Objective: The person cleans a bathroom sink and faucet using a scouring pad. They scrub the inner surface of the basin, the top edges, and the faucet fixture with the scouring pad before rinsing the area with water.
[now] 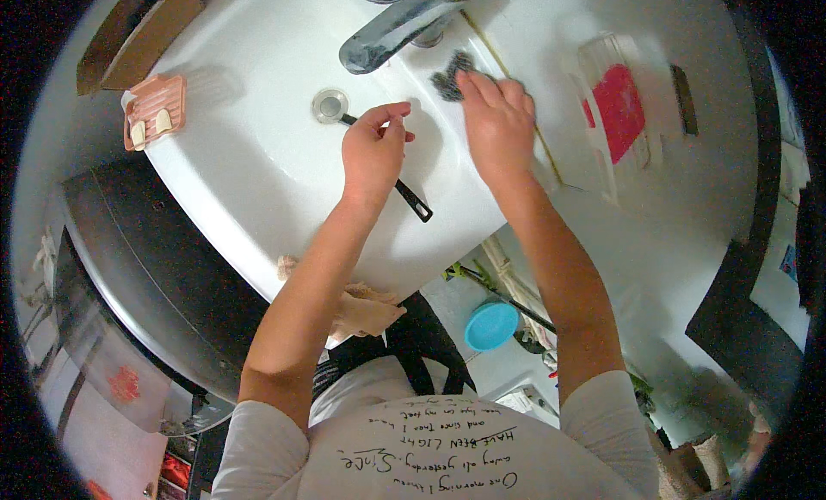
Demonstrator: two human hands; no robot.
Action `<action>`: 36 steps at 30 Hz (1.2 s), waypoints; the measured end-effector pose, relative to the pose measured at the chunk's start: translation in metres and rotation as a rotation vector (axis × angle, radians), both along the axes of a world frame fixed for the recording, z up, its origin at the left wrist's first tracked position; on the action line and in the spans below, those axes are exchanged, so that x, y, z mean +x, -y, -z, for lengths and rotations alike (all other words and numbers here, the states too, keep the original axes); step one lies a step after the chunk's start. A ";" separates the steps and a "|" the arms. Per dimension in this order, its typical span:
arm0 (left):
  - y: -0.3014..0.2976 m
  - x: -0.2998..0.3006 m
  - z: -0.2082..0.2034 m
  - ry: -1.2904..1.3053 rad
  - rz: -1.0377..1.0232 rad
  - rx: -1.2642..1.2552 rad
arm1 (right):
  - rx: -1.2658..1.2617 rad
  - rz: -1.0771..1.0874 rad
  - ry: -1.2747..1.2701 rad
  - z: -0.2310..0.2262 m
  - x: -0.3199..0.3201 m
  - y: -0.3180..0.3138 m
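Note:
My right hand (499, 121) presses a dark grey scouring pad (449, 78) against the white sink's (249, 190) right ledge, fingers closed over it. Over the basin, my left hand (374, 151) is loosely curled. A long black handle (415, 201), with a hole at its lower end, passes beneath that hand toward the drain (330, 106). My palm hides the handle's middle, so whether the fingers grip it is unclear. Beyond both hands, the metal faucet (387, 37) reaches over the basin.
A pink soap dish (155, 111) with soap pieces sits on the left rim near a cardboard box (146, 40). A beige cloth (366, 315) hangs at the front edge. Rightward are a clear plastic holder (602, 61) with something red and, lower down, a blue basin (492, 326).

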State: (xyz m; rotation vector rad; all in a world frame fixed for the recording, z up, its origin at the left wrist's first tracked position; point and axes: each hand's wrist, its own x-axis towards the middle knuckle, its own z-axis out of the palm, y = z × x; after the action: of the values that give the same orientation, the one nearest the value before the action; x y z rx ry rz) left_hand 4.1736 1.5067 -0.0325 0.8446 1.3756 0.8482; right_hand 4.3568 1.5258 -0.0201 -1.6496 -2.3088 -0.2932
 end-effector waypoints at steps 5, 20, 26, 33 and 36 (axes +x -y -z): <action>0.011 0.013 -0.007 -0.002 0.041 -0.010 | 0.063 -0.032 0.071 -0.006 0.006 -0.019; 0.015 0.024 -0.008 0.026 0.041 0.043 | -0.110 0.112 -0.133 -0.012 -0.002 -0.010; 0.008 0.026 -0.009 0.012 0.054 0.069 | -0.326 0.283 0.020 -0.019 -0.018 -0.063; 0.014 0.020 -0.008 0.025 0.048 -0.003 | -0.604 0.284 -0.095 -0.034 -0.011 -0.039; 0.014 0.018 -0.009 0.013 0.055 0.020 | -0.642 0.287 -0.077 -0.036 -0.013 -0.044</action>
State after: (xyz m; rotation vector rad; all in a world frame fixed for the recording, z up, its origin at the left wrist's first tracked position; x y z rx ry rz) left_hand 4.1920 1.4922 -0.0235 0.8874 1.3291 0.8250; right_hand 4.3439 1.5703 0.0154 -2.2365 -2.2324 0.5050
